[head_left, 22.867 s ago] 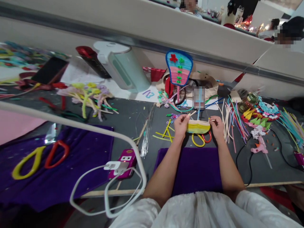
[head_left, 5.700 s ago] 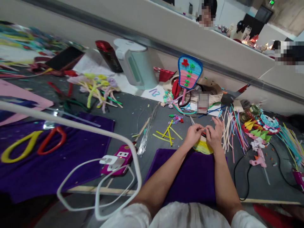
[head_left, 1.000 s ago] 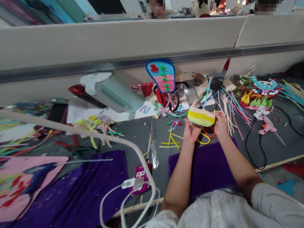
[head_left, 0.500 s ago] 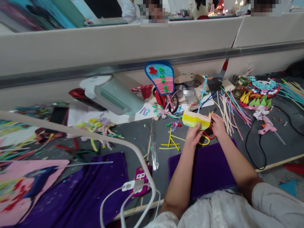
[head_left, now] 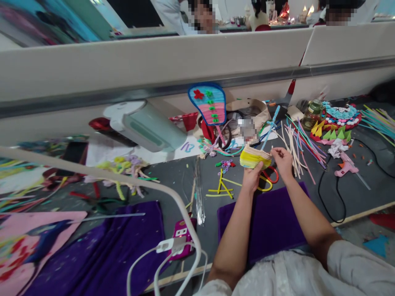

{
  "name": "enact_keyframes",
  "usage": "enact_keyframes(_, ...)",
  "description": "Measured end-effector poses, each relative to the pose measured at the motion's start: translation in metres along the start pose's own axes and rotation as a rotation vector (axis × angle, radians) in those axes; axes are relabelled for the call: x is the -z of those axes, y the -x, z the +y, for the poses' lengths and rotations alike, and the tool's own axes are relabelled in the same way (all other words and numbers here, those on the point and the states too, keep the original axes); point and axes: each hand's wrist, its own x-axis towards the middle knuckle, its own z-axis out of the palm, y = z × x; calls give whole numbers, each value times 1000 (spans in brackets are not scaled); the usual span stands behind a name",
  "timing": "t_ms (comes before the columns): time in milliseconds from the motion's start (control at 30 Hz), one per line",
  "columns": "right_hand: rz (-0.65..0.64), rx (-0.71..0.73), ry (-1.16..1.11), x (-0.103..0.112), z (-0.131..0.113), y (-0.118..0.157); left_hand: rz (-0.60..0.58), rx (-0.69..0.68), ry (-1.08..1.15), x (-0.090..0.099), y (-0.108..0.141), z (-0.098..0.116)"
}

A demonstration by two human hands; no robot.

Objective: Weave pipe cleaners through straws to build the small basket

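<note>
My left hand (head_left: 253,174) is closed on the lower edge of a small yellow and cream fan-shaped piece (head_left: 253,158), with a light blue stem (head_left: 270,128) sticking up behind it. At the piece's right edge, my right hand (head_left: 283,161) is pinched; what its fingertips hold is too small to make out. Scissors with red and yellow handles (head_left: 266,184) lie just below my hands. To the left are short yellow sticks (head_left: 221,181) and small coloured curls (head_left: 226,165). A finished blue and pink fan (head_left: 210,102) leans at the back.
A pink glue gun (head_left: 348,165) with a black cord and loose pipe cleaners (head_left: 294,148) lie right. A purple cloth (head_left: 277,222) is under my forearms. Left are a lamp arm (head_left: 135,179), a power strip (head_left: 182,236), thin wires (head_left: 199,197) and a pale green box (head_left: 154,127).
The blue stem has tilted further right as the yellow piece turned slightly. My right hand has lifted slightly off the piece's edge.
</note>
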Motion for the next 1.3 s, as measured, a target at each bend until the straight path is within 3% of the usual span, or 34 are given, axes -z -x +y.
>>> enact_keyframes(300, -83, -249, -159, 2, 1, -4, 14, -45, -111, 8, -3, -4)
enact_keyframes(567, -316, -473, -488, 6, -9, -4, -10, 136, 48, 17, -6, 8)
enact_keyframes(700, -341, -526, -561, 5, -11, -2, -2, 228, 71, 25, -9, 7)
enact_keyframes(800, -304, -455, -525, 3, -11, -1, 3, 263, 81, 29, -12, 5)
enact_keyframes(967, -251, -114, -339, 3, -11, 0, -11, 305, 76, 30, -14, 4)
enact_keyframes(1100, -280, 97, -74, 6, -13, 1, 15, 234, 65, 27, -12, 5)
enact_keyframes(1300, -311, 192, 67, 7, -11, -1, 83, 103, 62, 18, -9, 3)
